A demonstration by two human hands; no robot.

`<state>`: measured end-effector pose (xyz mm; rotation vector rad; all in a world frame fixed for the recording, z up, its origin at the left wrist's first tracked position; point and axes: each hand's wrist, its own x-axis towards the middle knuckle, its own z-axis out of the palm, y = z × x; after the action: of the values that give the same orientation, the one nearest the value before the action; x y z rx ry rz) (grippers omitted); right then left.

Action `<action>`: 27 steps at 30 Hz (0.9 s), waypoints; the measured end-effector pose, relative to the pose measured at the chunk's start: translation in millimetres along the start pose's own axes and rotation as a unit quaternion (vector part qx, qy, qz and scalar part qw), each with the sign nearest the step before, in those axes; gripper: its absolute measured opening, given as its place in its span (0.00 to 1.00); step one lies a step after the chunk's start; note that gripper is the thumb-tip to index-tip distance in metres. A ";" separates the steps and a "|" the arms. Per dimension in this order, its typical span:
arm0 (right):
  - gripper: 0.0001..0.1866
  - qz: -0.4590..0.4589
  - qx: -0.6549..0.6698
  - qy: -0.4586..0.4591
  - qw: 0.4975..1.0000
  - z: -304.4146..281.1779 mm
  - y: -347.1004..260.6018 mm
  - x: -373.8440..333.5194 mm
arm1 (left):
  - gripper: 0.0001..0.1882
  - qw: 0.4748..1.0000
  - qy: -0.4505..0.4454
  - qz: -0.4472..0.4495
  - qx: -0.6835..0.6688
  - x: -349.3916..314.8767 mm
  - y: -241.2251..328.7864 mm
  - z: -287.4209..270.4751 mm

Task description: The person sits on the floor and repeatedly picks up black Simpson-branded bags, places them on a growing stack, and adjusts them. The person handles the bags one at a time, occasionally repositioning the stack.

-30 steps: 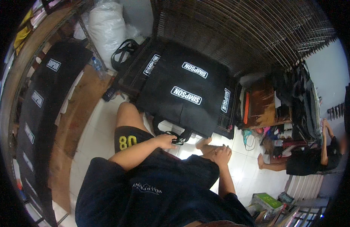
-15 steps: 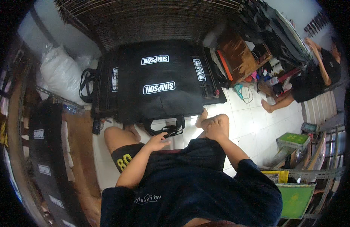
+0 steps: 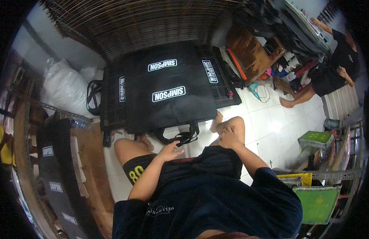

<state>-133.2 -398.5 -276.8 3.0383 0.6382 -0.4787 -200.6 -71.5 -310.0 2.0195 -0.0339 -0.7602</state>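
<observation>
A stack of black fabric bags (image 3: 172, 109) with white printed labels lies before me, and its black strap handles (image 3: 186, 135) hang over the near edge. My left hand (image 3: 169, 151) is just short of these straps, fingers stretched out and thumb apart. Whether a fingertip touches the strap I cannot tell. Resting on my right knee is my right hand (image 3: 230, 138), its fingers spread and nothing held. Other black bags stick out beneath the top one, and a handle loop (image 3: 94, 97) shows at their left.
Black fabric pieces (image 3: 57, 167) lie on a wooden shelf at left, below a white plastic sack (image 3: 65, 85). A wire rack (image 3: 152, 24) rises behind the bags. At right are a co-worker (image 3: 338, 73), a wooden cabinet (image 3: 248, 51) and green-faced frames (image 3: 318, 203).
The whole view has tilted slightly, shifting most things a little. My hands keep nearly the same pose. The co-worker's arms have moved, one now lower by the body.
</observation>
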 end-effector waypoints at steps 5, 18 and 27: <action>0.16 0.008 0.229 -0.026 0.973 -40.4 3.0 20.8 | 0.33 0.991 0.104 0.068 -0.059 -9.1 1.6 -17.7; 0.08 0.211 0.531 0.201 0.795 19.0 111.3 288.3 | 0.27 0.862 0.449 -0.200 -0.126 113.8 -150.0 -284.4; 0.21 0.341 0.334 0.166 0.863 94.4 150.0 480.8 | 0.24 0.880 0.298 -0.323 0.182 242.4 -279.2 -377.8</action>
<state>316.7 -353.1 -517.8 3.6698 -0.8116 -0.1538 117.9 297.5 -514.3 2.5833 0.9610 -0.5039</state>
